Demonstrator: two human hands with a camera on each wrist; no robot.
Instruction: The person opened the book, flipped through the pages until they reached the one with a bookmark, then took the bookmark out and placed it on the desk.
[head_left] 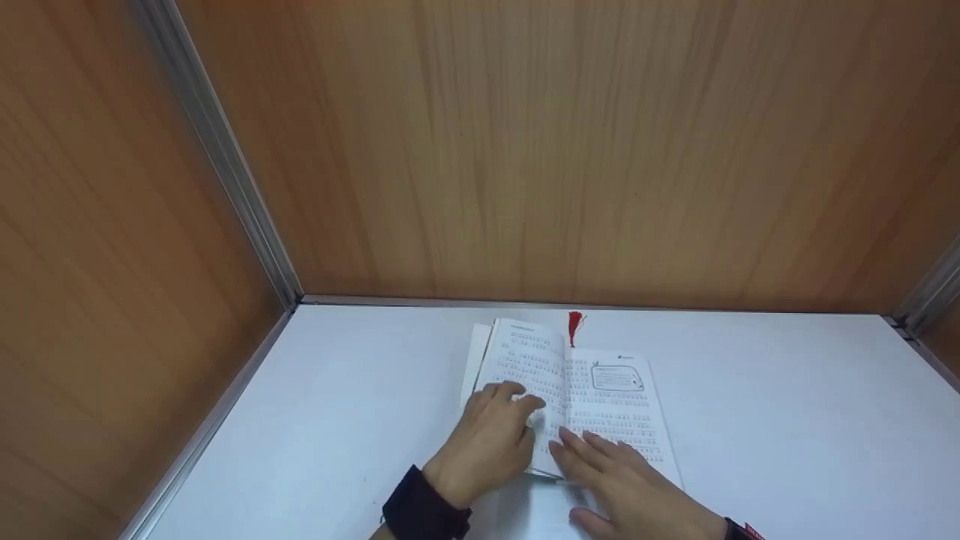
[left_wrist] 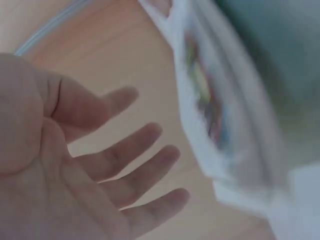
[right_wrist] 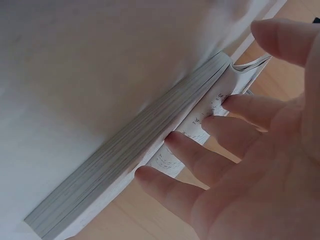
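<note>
Book (head_left: 592,390): we saw it lying open on the bench (head_left: 750,405).
Left hand (head_left: 491,439): fingers relaxed, pressing the book's left page.
Right hand (head_left: 626,480): fingers straight, flat on its right page.

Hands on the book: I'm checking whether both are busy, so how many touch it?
2. The left hand rests on the left page of the book; the right hand presses the right page.
</note>
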